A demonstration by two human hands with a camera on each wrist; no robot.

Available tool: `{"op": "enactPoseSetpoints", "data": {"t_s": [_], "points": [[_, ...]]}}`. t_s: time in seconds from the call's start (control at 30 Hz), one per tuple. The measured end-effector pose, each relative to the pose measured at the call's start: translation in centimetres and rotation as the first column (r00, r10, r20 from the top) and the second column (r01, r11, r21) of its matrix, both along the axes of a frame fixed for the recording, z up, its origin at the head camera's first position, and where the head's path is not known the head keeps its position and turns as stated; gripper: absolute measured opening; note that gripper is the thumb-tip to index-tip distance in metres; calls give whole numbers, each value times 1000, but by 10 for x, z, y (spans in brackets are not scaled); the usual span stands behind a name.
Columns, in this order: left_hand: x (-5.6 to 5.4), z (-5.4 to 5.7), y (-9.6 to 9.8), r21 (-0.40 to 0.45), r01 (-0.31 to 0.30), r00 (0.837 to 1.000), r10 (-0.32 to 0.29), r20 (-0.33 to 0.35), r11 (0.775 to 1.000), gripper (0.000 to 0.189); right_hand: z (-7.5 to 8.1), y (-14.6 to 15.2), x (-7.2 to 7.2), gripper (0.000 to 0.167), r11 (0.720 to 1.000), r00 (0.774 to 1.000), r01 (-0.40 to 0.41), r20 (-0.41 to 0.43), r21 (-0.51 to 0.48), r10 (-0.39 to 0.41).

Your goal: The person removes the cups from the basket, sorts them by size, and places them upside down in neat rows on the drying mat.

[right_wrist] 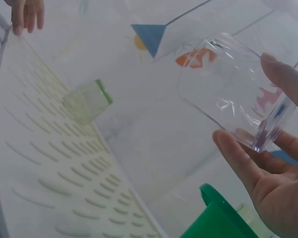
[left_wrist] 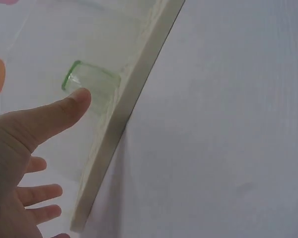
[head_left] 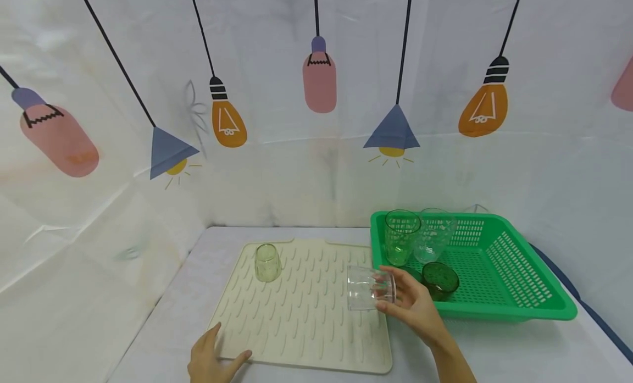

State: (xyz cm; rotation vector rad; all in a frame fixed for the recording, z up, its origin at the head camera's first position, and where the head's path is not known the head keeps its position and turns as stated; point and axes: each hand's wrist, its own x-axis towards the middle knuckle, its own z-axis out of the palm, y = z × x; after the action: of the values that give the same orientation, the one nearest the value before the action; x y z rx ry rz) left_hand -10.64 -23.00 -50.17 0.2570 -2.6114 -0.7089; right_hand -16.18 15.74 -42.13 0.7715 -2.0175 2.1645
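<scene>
No words, labels, brands, numbers or signs can be read: none can be made out on the clear glass (head_left: 363, 288), light green glass (head_left: 267, 263), cream mat (head_left: 306, 317), green basket (head_left: 504, 314) or wall sheet (head_left: 296, 174).

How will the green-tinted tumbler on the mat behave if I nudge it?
The green-tinted tumbler looks glassy, so it's probably stiff and perhaps breakable. Fairly squat, it should resist tipping under a light push. The ridged mat beneath may make it catch or jolt rather than slide smoothly.
</scene>
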Motion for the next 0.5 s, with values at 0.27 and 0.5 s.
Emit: {"op": "enactPoseSetpoints", "data": {"t_s": [0.27, 0.5], "points": [[0, 0, -22, 38, -58, 928, 39, 370, 998, 122, 1, 0, 0, 55, 1000, 1000, -7, 20, -17, 8], [-5, -9, -29, 107, 39, 901, -81, 425, 994, 129, 0, -2, 0, 55, 1000, 997, 22, 67, 12, -22]]}}
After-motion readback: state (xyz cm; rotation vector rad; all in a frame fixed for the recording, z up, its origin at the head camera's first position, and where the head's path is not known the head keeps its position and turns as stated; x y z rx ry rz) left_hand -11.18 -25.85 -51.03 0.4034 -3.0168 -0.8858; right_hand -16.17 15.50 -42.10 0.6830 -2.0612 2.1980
